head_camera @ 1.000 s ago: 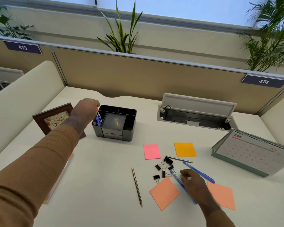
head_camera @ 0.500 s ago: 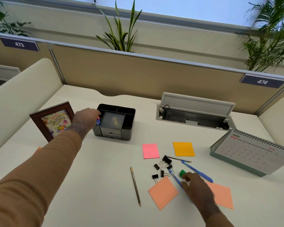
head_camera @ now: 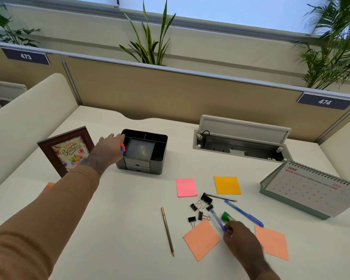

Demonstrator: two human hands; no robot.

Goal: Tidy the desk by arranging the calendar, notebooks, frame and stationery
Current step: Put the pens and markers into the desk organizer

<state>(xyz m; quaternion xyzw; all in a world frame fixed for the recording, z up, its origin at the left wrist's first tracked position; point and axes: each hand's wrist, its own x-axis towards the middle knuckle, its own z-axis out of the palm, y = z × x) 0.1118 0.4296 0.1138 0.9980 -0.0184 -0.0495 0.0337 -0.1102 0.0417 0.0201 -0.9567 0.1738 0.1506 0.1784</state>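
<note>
My left hand (head_camera: 109,150) reaches into the left compartment of the black desk organizer (head_camera: 143,158), against a marker with an orange end (head_camera: 122,148) that stands in it. Whether the fingers still grip it is hidden. My right hand (head_camera: 238,239) is closed on a green-capped marker (head_camera: 226,216), and the end of a blue pen (head_camera: 216,218) lies under its fingertips. A "Happy Birthday" frame (head_camera: 67,152) stands left of the organizer. The June calendar (head_camera: 311,190) stands at the right.
Loose on the desk are pink (head_camera: 186,187), orange (head_camera: 227,185) and two salmon sticky notes (head_camera: 201,239), binder clips (head_camera: 200,207), a gold pen (head_camera: 167,231), a second blue pen (head_camera: 243,213) and a dark pen (head_camera: 220,197). An open cable tray (head_camera: 240,146) sits at the back.
My left hand has lowered the orange-ended marker deeper into the organizer and its fingers have stretched out. My right hand has drawn back slightly, uncovering the green cap.
</note>
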